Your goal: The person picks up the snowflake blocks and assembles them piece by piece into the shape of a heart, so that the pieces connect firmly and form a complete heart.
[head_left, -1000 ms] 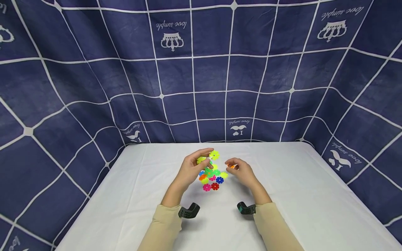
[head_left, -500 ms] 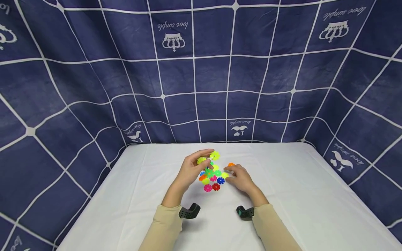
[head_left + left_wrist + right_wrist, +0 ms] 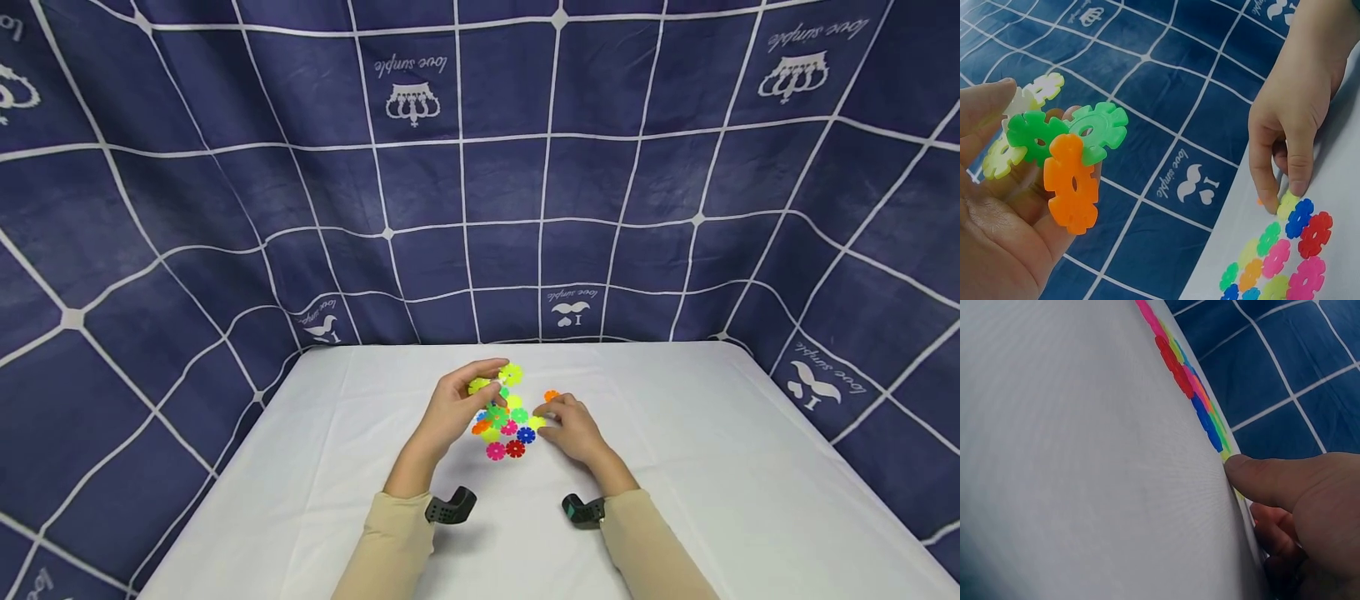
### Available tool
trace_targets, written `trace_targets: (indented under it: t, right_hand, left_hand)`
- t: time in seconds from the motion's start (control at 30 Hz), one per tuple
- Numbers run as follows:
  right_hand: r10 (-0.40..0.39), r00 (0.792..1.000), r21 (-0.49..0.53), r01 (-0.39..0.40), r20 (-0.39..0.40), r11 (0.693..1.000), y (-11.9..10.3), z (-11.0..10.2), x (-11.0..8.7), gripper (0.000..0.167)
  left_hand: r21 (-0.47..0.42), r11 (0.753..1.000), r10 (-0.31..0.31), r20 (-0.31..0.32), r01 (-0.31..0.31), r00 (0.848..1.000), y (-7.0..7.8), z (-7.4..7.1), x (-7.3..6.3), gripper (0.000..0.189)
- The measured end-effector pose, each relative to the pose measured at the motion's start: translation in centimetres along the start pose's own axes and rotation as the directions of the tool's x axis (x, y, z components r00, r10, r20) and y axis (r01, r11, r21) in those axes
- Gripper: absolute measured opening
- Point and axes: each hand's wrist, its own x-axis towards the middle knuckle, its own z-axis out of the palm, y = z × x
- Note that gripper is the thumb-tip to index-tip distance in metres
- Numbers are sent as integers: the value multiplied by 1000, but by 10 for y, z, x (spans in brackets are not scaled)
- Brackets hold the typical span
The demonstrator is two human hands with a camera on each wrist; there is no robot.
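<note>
My left hand (image 3: 450,407), raised above the table, grips a joined cluster of plastic snowflake discs. In the left wrist view the cluster shows an orange disc (image 3: 1072,187), a green disc (image 3: 1035,137), a lighter green disc (image 3: 1104,128) and a yellow disc (image 3: 1002,160), with whitish ones behind. At the right edge of the loose discs, my right hand (image 3: 576,429) pinches a yellow snowflake disc (image 3: 1287,206) at table level between thumb and fingers. In the right wrist view the thumb (image 3: 1266,478) covers most of that disc.
Several loose discs lie close together between the hands, among them a dark blue one (image 3: 526,435), a red one (image 3: 515,448) and a pink one (image 3: 496,451). An orange disc (image 3: 552,396) lies just beyond my right hand. A blue checked curtain (image 3: 502,175) surrounds the white table (image 3: 360,467).
My right hand has let go of the orange disc, which now lies on the table, and moved slightly toward me and left to the yellow disc. My left hand stays nearly still.
</note>
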Motion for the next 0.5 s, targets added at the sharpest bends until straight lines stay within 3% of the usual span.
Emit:
trace_targets:
  t: [0.37, 0.5]
  right_hand:
    - [12, 999, 15, -12, -32, 1000, -3, -2, 0, 28]
    - [32, 999, 78, -31, -16, 996, -1, -4, 0, 24]
  left_hand:
    - [1, 1000, -11, 15, 11, 1000, -1, 0, 1, 35]
    - [1, 1000, -24, 15, 24, 1000, -2, 1, -1, 35]
